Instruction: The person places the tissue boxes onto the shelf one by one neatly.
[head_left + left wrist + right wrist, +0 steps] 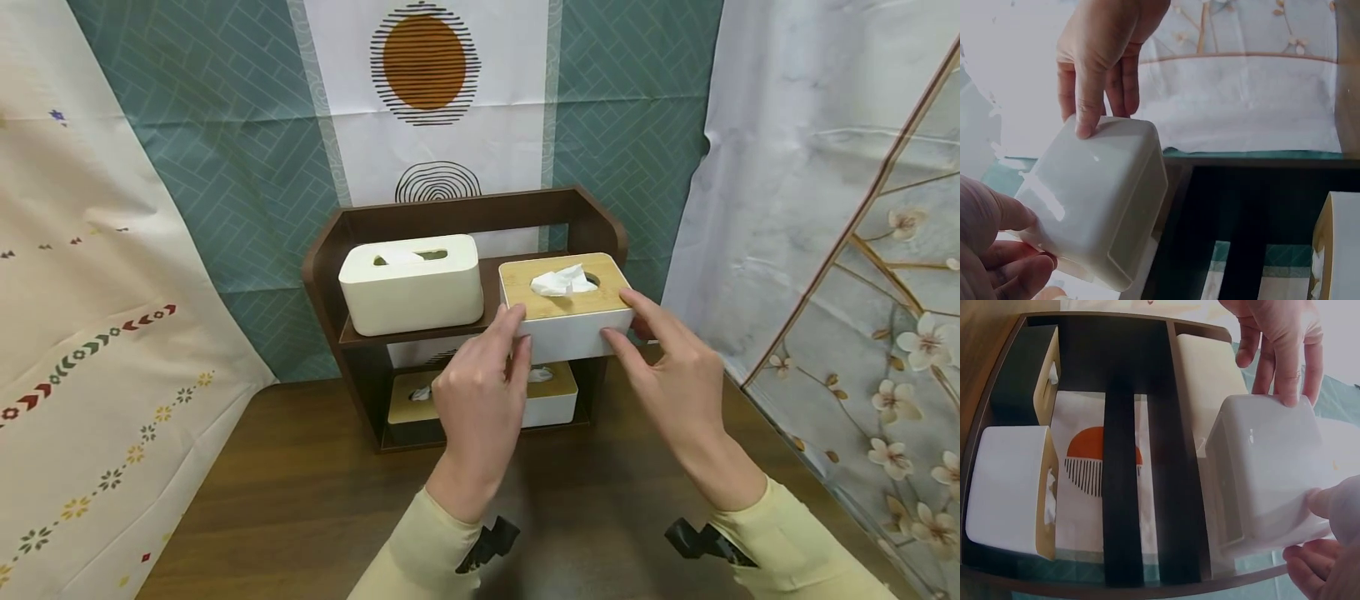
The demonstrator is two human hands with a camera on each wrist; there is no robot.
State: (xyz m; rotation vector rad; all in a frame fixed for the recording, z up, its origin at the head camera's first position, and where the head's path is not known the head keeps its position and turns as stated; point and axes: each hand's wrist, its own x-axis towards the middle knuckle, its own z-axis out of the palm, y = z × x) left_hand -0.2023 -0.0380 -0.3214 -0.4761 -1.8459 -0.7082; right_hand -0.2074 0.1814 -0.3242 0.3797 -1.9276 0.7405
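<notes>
Both hands hold a white tissue box (576, 335) with a bamboo lid, a white tissue poking from its slot. It is at the front right of the upper shelf, overlapping the shelf edge in the head view. My left hand (482, 387) pinches its left end between thumb and fingers. At the right end, my right hand (678, 383) grips with the thumb near the lower front corner. Both wrist views show the box's smooth underside (1285, 469) between the hands. Beside it on the upper shelf stands a cream tissue box (412, 296) with tissue in its opening.
A dark brown two-tier shelf (320, 250) stands on a wooden table (300, 492). Its lower tier holds a white bamboo-lidded tissue box (1007, 487) and a dark one (1019, 378). Patterned cloths (247, 167) hang behind and at both sides.
</notes>
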